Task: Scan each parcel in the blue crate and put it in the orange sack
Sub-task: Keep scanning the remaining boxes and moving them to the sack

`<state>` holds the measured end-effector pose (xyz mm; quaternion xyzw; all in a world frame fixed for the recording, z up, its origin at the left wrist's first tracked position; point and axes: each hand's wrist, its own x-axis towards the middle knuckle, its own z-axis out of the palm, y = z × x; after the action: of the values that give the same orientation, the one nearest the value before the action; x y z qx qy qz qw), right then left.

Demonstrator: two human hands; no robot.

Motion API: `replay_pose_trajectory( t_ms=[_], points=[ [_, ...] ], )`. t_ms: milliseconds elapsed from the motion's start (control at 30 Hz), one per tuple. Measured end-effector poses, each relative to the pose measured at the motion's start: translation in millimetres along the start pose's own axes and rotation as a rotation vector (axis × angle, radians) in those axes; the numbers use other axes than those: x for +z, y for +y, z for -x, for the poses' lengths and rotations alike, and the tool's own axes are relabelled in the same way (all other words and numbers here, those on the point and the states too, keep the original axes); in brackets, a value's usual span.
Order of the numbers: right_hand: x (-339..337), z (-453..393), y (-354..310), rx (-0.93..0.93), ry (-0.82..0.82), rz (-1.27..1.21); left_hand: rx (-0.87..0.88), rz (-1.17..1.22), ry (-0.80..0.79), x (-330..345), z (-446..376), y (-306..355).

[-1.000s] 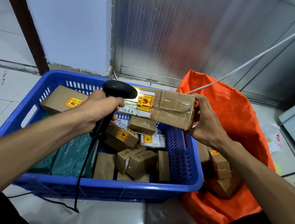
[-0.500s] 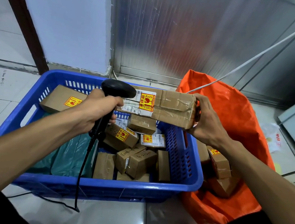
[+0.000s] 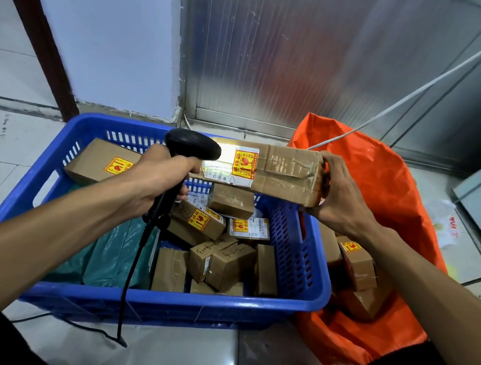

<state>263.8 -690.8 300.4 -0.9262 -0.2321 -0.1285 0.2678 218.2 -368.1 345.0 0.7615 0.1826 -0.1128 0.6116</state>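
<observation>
Above the blue crate (image 3: 158,302), the right hand (image 3: 340,197) grips a long parcel (image 3: 283,172) by its end — label turned toward the scanner (image 3: 192,146), which the left hand (image 3: 155,178) clasps, fingers curled — likely mid-scan.

Bright, even indoor light, with soft shadows only. Strong white glare on the label of the held parcel (image 3: 260,169), just in front of the scanner (image 3: 192,146). Pale reflections on the metal panel (image 3: 309,54) and glossy floor tiles (image 3: 181,357). Sharp in the centre; wide-angle bending toward the edges, forearms stretched.
</observation>
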Motion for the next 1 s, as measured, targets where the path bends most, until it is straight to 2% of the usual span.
replay_pose_trajectory(
  t_ms=[167, 333, 533, 800, 1000],
  points=[
    [-9.4, -2.5, 5.7, 0.085, -0.039, -0.025, 0.048, -0.076, 0.022, -0.5, -0.3, 1.8],
    [-28.2, -3.9, 10.0, 0.288, -0.177, -0.127, 0.194, -0.497, 0.116, -4.9, -5.8, 1.7],
    [-40.0, 6.6, 15.6, 0.439, -0.292, -0.202, 0.251, -0.627, -0.02, 1.6, -4.0, -3.5],
    [-41.6, 6.8, 21.6, 0.492, -0.365, -0.218, 0.35, -0.907, 0.028, -1.3, 2.9, 2.5],
    [-39.7, 8.7, 27.5, 0.528, -0.508, -0.243, 0.418, -1.075, 0.059, -4.3, -0.2, 2.1]
  ],
)
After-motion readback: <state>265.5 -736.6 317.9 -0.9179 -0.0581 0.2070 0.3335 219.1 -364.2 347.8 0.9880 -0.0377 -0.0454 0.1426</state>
